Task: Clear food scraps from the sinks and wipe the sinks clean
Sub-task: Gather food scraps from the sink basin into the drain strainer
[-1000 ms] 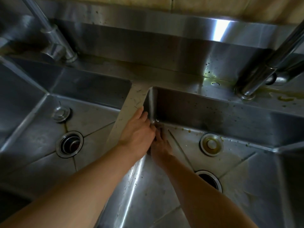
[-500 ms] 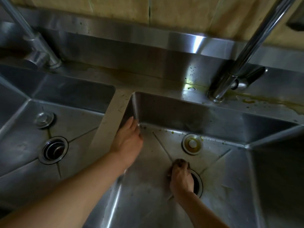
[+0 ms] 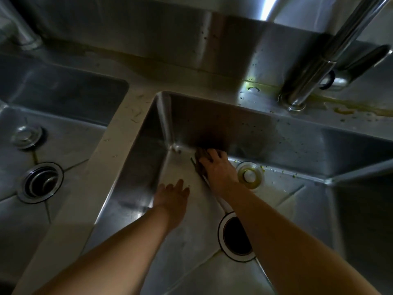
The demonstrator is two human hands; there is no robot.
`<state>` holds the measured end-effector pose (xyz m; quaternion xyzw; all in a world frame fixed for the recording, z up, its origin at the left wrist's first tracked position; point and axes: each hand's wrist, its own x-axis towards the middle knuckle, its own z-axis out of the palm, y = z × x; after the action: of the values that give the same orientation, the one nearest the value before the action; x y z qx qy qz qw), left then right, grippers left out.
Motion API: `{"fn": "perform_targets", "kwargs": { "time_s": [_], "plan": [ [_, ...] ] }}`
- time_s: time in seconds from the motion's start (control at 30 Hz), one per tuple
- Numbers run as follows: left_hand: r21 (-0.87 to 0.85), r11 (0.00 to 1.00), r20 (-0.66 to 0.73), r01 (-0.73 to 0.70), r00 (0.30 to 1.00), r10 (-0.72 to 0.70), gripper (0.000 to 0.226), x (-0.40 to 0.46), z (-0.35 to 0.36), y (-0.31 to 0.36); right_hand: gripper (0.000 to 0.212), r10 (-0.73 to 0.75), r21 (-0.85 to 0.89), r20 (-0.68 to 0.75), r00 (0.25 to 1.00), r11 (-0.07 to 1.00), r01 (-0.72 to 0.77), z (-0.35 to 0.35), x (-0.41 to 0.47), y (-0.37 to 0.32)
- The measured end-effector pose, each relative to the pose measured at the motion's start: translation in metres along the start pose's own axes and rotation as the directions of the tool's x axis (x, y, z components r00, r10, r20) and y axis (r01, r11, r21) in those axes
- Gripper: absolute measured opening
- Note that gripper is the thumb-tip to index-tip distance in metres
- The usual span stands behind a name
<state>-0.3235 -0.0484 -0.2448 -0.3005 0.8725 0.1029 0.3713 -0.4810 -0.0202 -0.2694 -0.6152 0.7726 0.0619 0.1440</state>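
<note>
While the right hand (image 3: pixel 218 167) is pressing a dark scrubbing pad (image 3: pixel 201 160) into the far left corner of the right sink (image 3: pixel 187 241), fingers curled over the pad's top, the left hand (image 3: pixel 172 194) is hovering flat and relaxed just above the same basin's floor, holding nothing. Judging progress: the wiping appears mid-way at best. Small yellow-green food scraps (image 3: pixel 262 167) are lying along the back edge of the floor near the round overflow fitting (image 3: pixel 247 174), which is looking stained yellowish. Dark specks are dotting the back wall, and a yellow-brown smear (image 3: pixel 348 107) is sitting on the ledge beside the faucet (image 3: pixel 314 67). The open drain (image 3: pixel 236 236) is showing no strainer. The left sink (image 3: pixel 70 150) is looking largely free of scraps, though thin flecks are lying on the divider (image 3: pixel 119 124) between the basins; both remain to be wiped, I judge.
</note>
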Motion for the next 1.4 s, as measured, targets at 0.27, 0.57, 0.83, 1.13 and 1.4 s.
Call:
{"fn": "perform_targets", "kwargs": {
  "time_s": [0.27, 0.57, 0.83, 1.13, 1.4],
  "plan": [
    [0.039, 0.999, 0.025, 0.03, 0.999, -0.031, 0.065, -0.002, -0.001, 0.004, 0.045, 0.105, 0.128, 0.213, 0.971, 0.983, -0.135, 0.017, -0.087, -0.015],
    [-0.165, 0.984, -0.188, -0.065, 0.982, 0.033, 0.07, 0.012, -0.042, 0.066, 0.041, 0.176, 0.381, 0.248, 0.953, 0.886, -0.263, -0.006, -0.154, 0.018],
    [-0.359, 0.931, -0.313, -0.065, 0.948, -0.055, 0.095, 0.068, -0.061, 0.132, 0.038, 0.256, 0.579, 0.078, 0.964, 0.775, -0.253, 0.003, -0.178, 0.05],
    [-0.405, 0.914, -0.425, -0.029, 0.891, -0.16, 0.107, 0.096, -0.043, 0.15, 0.029, 0.305, 0.564, 0.003, 0.952, 0.786, -0.253, 0.013, -0.179, 0.068],
    [-0.229, 0.95, -0.493, -0.211, 0.867, 0.073, 0.094, 0.07, -0.023, 0.128, 0.026, 0.391, 0.597, -0.046, 0.919, 0.749, -0.289, 0.012, -0.19, 0.073]
  ]
}}
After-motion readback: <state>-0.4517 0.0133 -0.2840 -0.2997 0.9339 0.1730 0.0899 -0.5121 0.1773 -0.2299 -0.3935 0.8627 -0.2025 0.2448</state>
